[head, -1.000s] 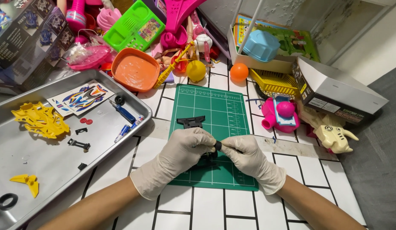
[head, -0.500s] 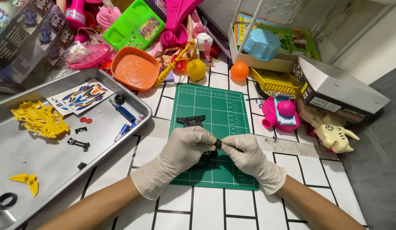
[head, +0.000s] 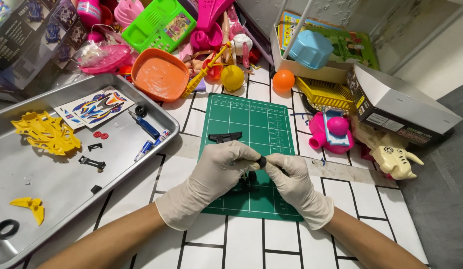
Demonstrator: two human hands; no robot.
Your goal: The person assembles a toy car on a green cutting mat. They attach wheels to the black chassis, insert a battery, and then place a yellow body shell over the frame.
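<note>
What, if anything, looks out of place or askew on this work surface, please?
Nothing looks damaged or spilled. The only disorder is the toy pile heaped untidily behind the green cutting mat.

Black part (head: 262, 162) mostly hidden between gloved fingertips, tray (head: 52, 199) cut off left

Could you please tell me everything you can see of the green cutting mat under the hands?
The mat is a dark green rectangle printed with a pale grid and ruled edges, seemingly rubbery. It lies flat on the white tiled table, right of the metal tray. A loose black part rests on its upper half. The gloved left hand and right hand cover its lower middle, pinching a small black piece over a dark assembly.
</note>
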